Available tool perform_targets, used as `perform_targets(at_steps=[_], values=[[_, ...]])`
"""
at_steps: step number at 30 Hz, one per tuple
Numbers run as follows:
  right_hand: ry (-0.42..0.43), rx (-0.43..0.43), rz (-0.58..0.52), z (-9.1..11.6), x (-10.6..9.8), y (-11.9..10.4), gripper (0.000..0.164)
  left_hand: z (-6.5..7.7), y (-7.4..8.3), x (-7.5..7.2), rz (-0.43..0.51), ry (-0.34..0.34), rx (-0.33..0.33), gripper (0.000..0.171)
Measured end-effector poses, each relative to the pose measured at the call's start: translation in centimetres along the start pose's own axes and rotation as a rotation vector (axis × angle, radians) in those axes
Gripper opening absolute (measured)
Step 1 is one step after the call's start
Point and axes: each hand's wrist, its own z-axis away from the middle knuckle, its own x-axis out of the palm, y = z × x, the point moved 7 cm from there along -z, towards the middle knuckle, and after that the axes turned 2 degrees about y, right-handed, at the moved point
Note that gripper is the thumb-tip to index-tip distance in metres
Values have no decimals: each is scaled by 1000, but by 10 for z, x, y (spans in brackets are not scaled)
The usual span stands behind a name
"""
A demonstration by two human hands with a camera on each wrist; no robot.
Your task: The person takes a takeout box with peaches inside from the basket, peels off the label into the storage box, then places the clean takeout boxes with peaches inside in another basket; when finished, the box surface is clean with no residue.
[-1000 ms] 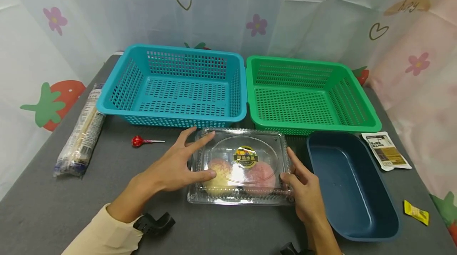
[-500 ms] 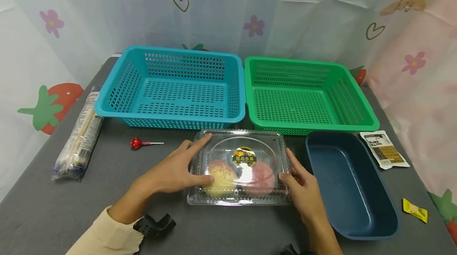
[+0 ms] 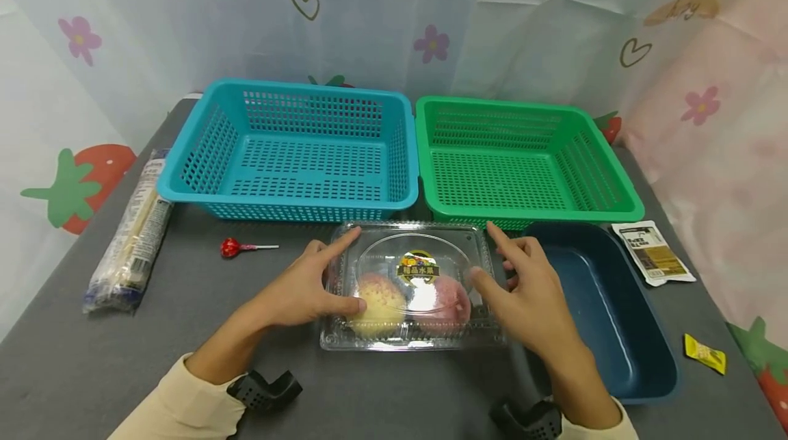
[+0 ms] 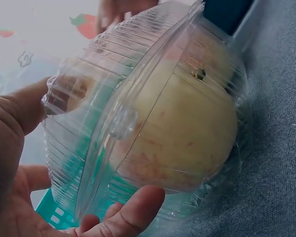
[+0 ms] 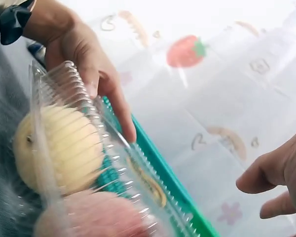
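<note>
A clear plastic fruit box with a hinged lid and a dark gold-edged label lies on the grey cloth. Inside are a yellow-and-red round fruit and a pink one. My left hand rests on the box's left side, index finger straight along the edge and thumb on the lid. Its other fingers show beside the box in the left wrist view. Over the box's right side, my right hand has its thumb and index finger spread; the right wrist view shows these fingers apart from the lid.
A blue basket and a green basket stand behind the box. To the right are a dark blue tub, a white-brown packet and a yellow sachet. A red lollipop and a long wrapped pack lie left.
My right hand has let go of the box's right side and risen, its fingers opening out. The left hand and the box have stayed nearly in place, while the head view has shifted slightly.
</note>
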Motion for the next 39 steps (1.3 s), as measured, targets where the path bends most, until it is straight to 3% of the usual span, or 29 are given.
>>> perform_targets(at_steps=[9,22,32,39], values=[[-235,-234,76,-36,18,-25,56,0,-1,-2,13,-34,1,103],[-489,-313,94,-54,57,-26,58,-1,2,-4,-12,-45,-26,104],[-516,-313,92,-53,65,-26,51,-3,2,-4,34,-39,-42,105],[-476,-228,76,-58,69,-24,23,-2,0,-3,71,-39,-59,105]])
